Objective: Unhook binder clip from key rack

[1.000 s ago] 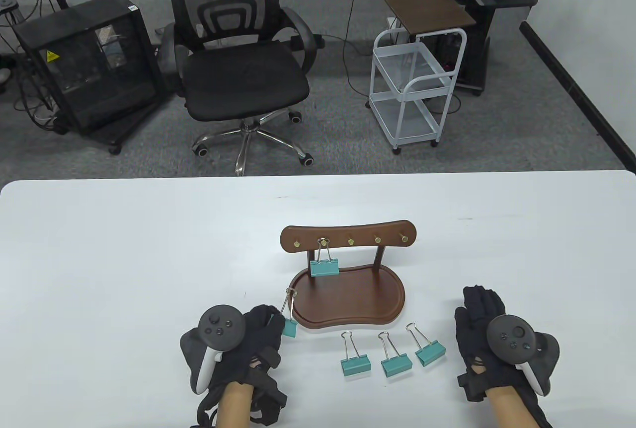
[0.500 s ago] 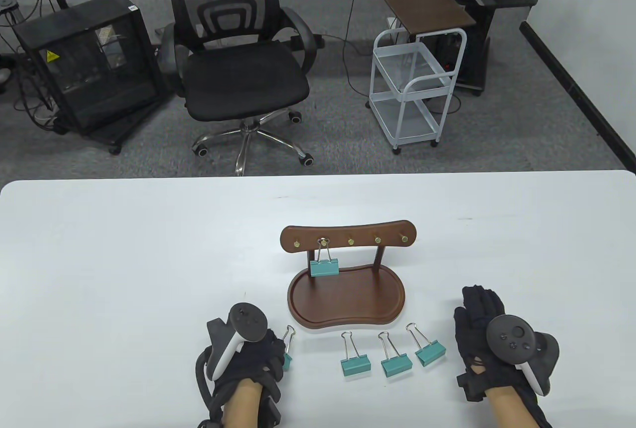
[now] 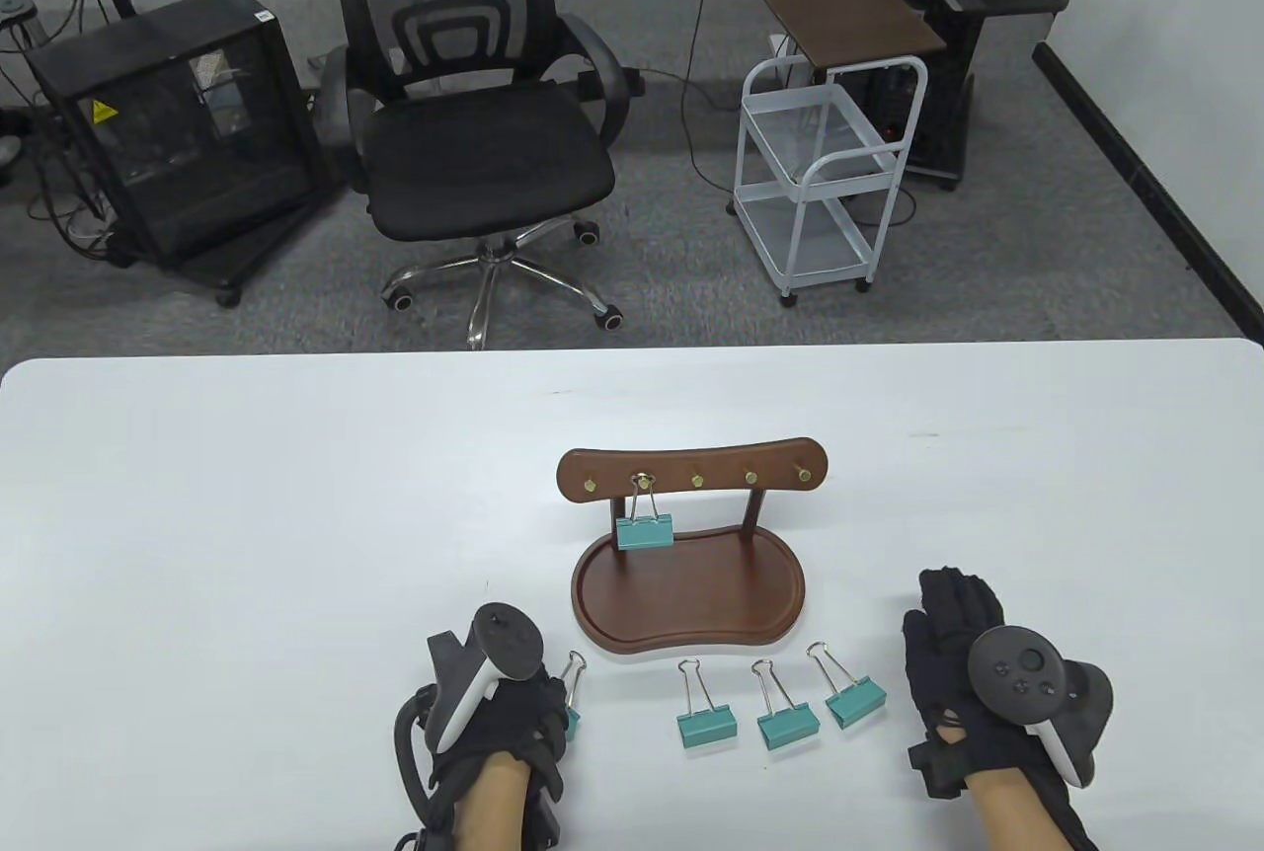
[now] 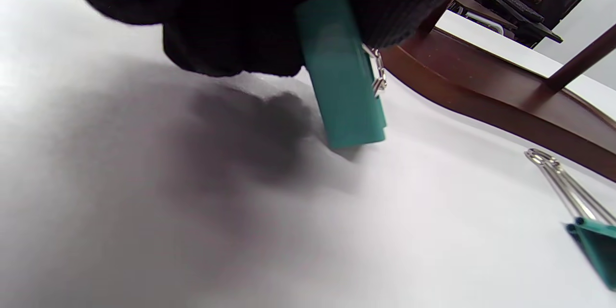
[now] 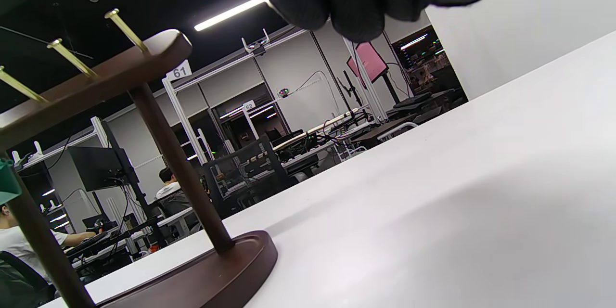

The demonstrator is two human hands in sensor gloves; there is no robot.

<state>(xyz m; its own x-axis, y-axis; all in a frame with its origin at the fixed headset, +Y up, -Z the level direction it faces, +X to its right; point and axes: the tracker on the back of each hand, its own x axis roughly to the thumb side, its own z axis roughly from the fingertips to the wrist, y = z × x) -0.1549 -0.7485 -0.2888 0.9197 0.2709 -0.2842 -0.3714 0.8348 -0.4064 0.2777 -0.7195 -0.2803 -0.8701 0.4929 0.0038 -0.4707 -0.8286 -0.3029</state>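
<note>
A dark wooden key rack with brass hooks stands on its tray mid-table. One teal binder clip hangs from the second hook from the left. My left hand grips another teal binder clip at the table surface, left of the tray; in the left wrist view the clip touches the table under my fingers. My right hand rests flat on the table, right of the tray, holding nothing. The right wrist view shows the rack's post and hooks.
Three teal binder clips lie in a row in front of the tray. One clip's wire handle shows in the left wrist view. An office chair and a white cart stand beyond the table's far edge.
My left hand carried its clip down and toward me from beside the tray's left edge to the table surface. The right hand has not moved.
</note>
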